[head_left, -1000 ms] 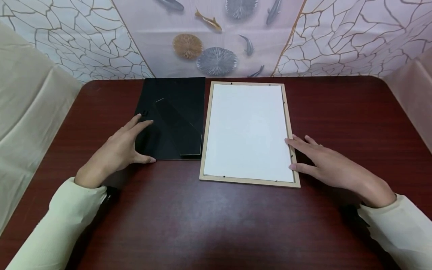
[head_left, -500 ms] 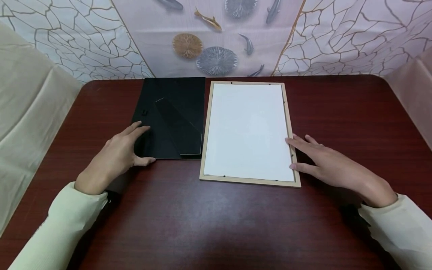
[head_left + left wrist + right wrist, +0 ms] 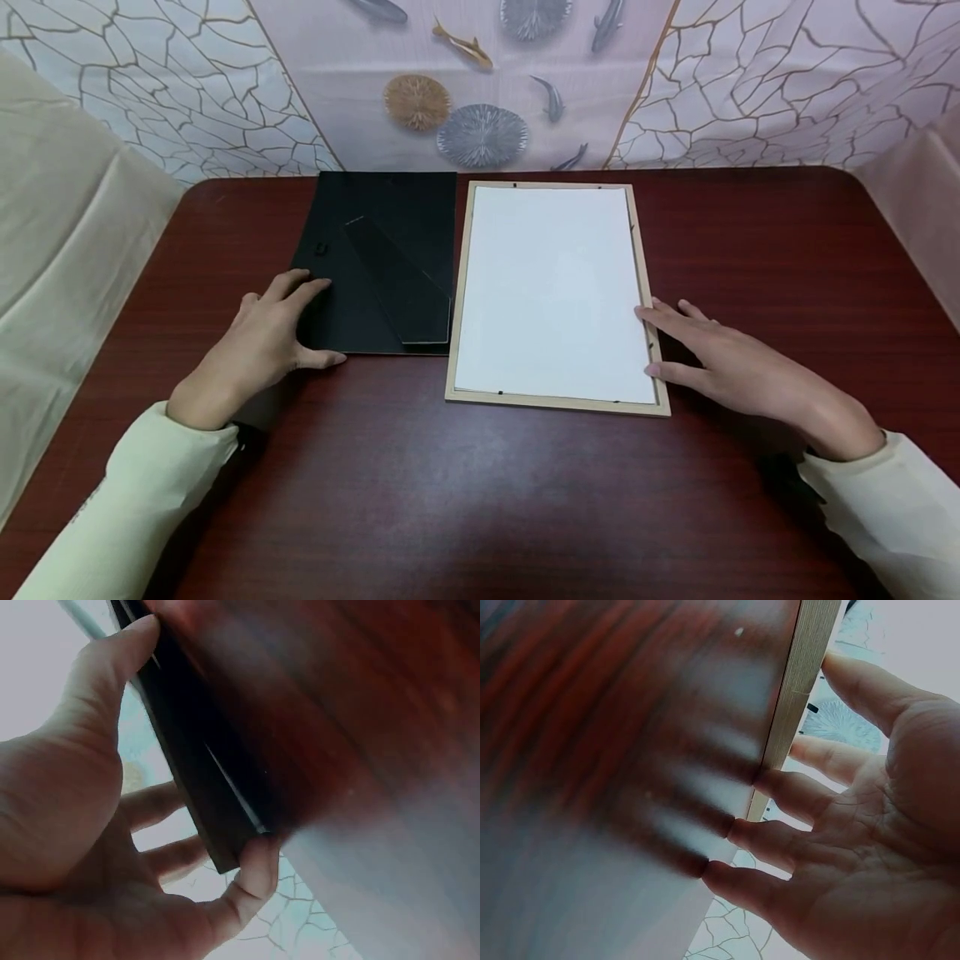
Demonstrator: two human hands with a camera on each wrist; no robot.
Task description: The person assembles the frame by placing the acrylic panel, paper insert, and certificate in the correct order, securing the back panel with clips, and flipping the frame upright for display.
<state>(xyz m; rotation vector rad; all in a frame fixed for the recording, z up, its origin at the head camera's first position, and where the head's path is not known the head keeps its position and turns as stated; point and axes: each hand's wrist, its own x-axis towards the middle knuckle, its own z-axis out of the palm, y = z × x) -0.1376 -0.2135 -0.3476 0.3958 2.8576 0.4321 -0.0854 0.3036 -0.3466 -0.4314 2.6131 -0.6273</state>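
Note:
Left of the middle lies a black picture-frame back panel [image 3: 333, 208] with a folded stand leg [image 3: 401, 287] and a small hanger [image 3: 321, 249]. My left hand [image 3: 255, 346] holds its near left corner, thumb at the near edge, fingertips over the left side. The left wrist view shows a bent finger against the panel's corner. Beside it lies a pale wooden frame [image 3: 558, 406], filled by a white sheet [image 3: 551, 283]. My right hand [image 3: 731, 367] touches the frame's right side with thumb and index finger. In the right wrist view, the other fingers reach down to the tabletop, nearly straight.
Both pieces lie near the far edge of the dark red wooden table [image 3: 487, 483]. Small dark tabs line the wooden frame's inner edge. Patterned cloth [image 3: 480, 83] hangs behind the table, and plain pale cloth [image 3: 60, 275] hangs at the left.
My left fingertips have slid slightly left and nearer along the black panel, uncovering the hanger. The wooden frame has shifted a hair to the right; the right hand stays almost still.

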